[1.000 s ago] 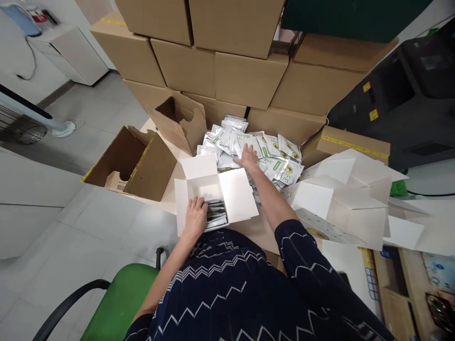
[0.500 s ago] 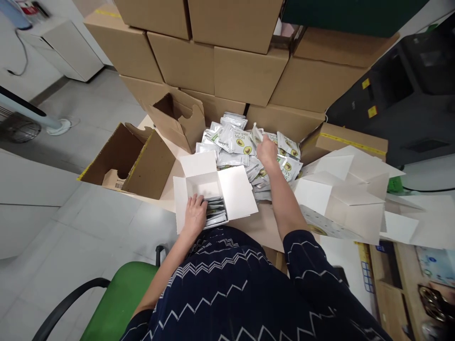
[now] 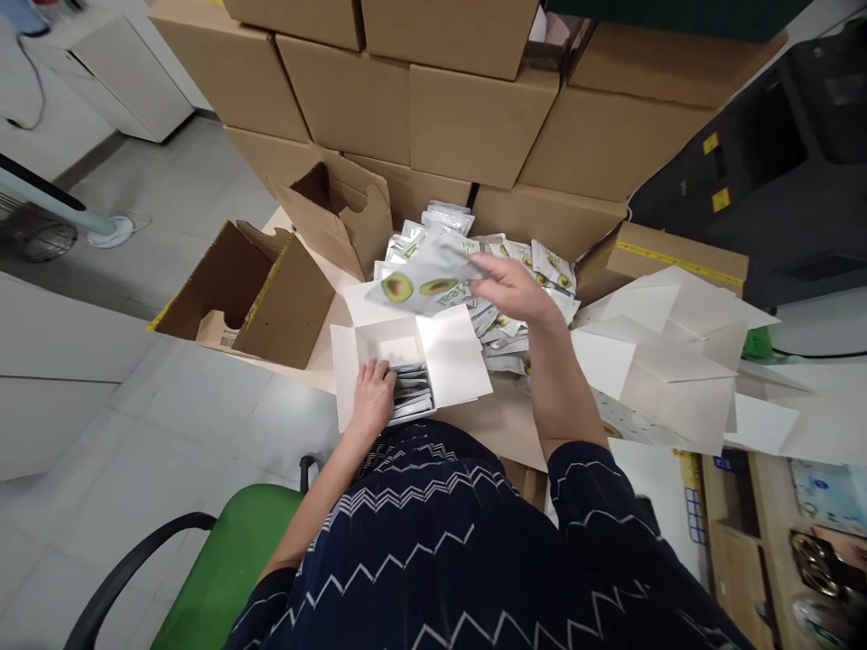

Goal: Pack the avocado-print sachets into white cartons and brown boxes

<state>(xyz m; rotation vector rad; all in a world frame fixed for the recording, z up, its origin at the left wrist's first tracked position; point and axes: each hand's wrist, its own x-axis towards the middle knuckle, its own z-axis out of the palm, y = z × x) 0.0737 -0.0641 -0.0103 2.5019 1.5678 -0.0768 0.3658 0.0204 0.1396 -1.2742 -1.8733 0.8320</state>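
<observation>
My right hand (image 3: 508, 287) pinches one end of a silver sachet (image 3: 426, 275) printed with avocado halves. The sachet is tilted, blurred by motion and held above the back flap of an open white carton (image 3: 461, 357). My left hand (image 3: 374, 394) is curled over the carton's left wall, its fingertips beside the packed sachets (image 3: 412, 393). These stand in a row in the carton's near part, and its white floor shows behind them. Below and behind my right hand lies a loose pile of the same sachets (image 3: 498, 338).
Brown boxes (image 3: 480, 126) are stacked behind the table. Two open brown cartons, one nearer (image 3: 288, 307) and one farther (image 3: 331, 226), stand at left. Open white cartons (image 3: 670, 361) crowd the right side, by a black machine (image 3: 759, 171). A green chair (image 3: 237, 551) stands at lower left.
My right hand has lifted a sachet off the pile and brought it left and nearer, towards the white carton. My left hand stays at the carton's left wall.
</observation>
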